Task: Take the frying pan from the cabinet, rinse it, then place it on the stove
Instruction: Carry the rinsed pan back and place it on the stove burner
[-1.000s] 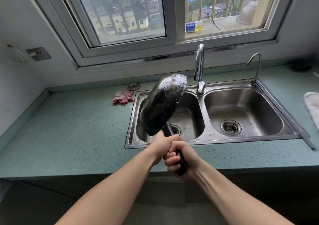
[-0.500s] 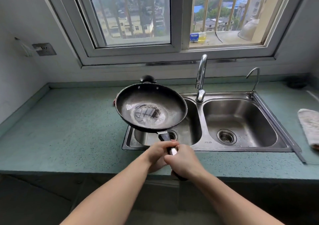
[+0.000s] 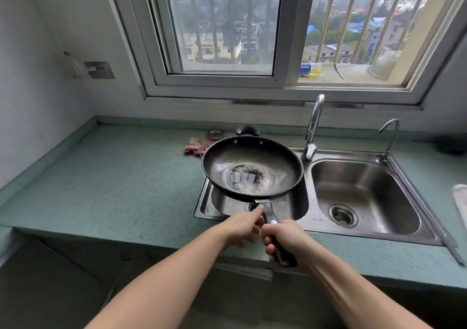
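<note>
I hold a black frying pan (image 3: pixel 252 167) level, open side up, over the left basin of the steel sink (image 3: pixel 309 177). Its inside is wet and shiny, with a dark speckled patch in the middle. My right hand (image 3: pixel 288 237) is closed around the far end of the pan's black handle (image 3: pixel 271 217). My left hand (image 3: pixel 240 227) sits beside the handle near the pan, thumb against it and fingers spread and blurred. A small helper grip sticks out at the pan's far rim. No stove is in view.
A tall tap (image 3: pixel 314 124) stands behind the sink's divider, and a thin second tap (image 3: pixel 390 134) is at the back right. A red cloth (image 3: pixel 195 147) and a metal plug (image 3: pixel 214 134) lie on the green counter (image 3: pixel 113 177). A white cloth (image 3: pixel 460 202) lies far right.
The pan swung from steeply tilted on edge over the left basin to level and open side up. My left hand's fingers have loosened from the handle. The view lifted towards the window.
</note>
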Tool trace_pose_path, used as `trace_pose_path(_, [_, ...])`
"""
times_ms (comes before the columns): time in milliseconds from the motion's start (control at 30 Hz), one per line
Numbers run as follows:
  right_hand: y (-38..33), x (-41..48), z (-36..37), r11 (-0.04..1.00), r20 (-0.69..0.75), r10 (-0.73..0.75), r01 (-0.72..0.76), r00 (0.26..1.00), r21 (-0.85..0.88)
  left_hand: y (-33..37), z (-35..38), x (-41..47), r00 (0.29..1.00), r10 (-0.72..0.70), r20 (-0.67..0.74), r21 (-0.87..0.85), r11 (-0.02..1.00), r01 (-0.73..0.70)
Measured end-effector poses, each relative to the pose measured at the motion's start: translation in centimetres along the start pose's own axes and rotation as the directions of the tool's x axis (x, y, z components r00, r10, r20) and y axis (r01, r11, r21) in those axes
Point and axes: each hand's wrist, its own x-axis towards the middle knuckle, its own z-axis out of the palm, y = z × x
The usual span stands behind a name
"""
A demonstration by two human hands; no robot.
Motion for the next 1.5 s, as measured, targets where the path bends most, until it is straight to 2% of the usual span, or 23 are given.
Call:
trace_pose_path(133, [-0.5, -0.6, 0.7, 1.0, -0.028, -0.011, 0.011, 1.0, -0.017, -3.6, -3.0, -0.1, 0.956, 0.126, -0.264, 0.401, 0.916, -0.01])
trace_pose_path(233, [-1.3, -1.3, 1.4, 0.999, -0.049, -0.037, 0.036, 0.998, -0.01, -4.1, -4.5, -1.5, 0.922, 0.204, -0.33, 0.525, 0.851, 0.0])
trace_pose_path(400, [-2.5, -2.6, 1.8, 0.999, -0.036, -0.005, 0.007, 0.999, 0.039, -4.7, -5.9, -3.4, 0.896, 0.231, -0.378, 0.497, 0.868, -0.014])
trace_pose_path(633, [-3.2, -2.7, 0.4, 1.0, 0.015, -0.022, 0.022, 1.0, 0.003, -5.0, -6.2, -5.5, 0.846, 0.243, -0.475, 0.545, 0.836, 0.066])
trace_pose_path(900, [-3.4, -2.2, -4.2, 0.995, 0.153, -0.038, 0.052, 0.988, -0.09, -3.2, -2.1, -6.7, 0.823, 0.123, -0.554, 0.512, 0.83, 0.222])
trace_pose_path(1167, [-3.2, -2.9, -8.2, 0.989, 0.222, -0.012, 0.044, 0.975, -0.141, -1.4, 2.0, -6.6, 0.824, 0.085, -0.56, 0.498, 0.829, 0.254])
trace_pose_path(1333, [-3.5, -3.2, -7.7, 0.983, 0.236, -0.023, 0.064, 0.971, -0.169, -1.7, 2.2, -8.3, 0.791, 0.082, -0.607, 0.456, 0.851, 0.261])
trace_pose_path(1500, [-3.7, -4.1, -4.2, 0.97, 0.281, -0.039, 0.104, 0.959, -0.22, -4.5, 1.0, -12.2, 0.754, 0.034, -0.656, 0.405, 0.859, 0.314])
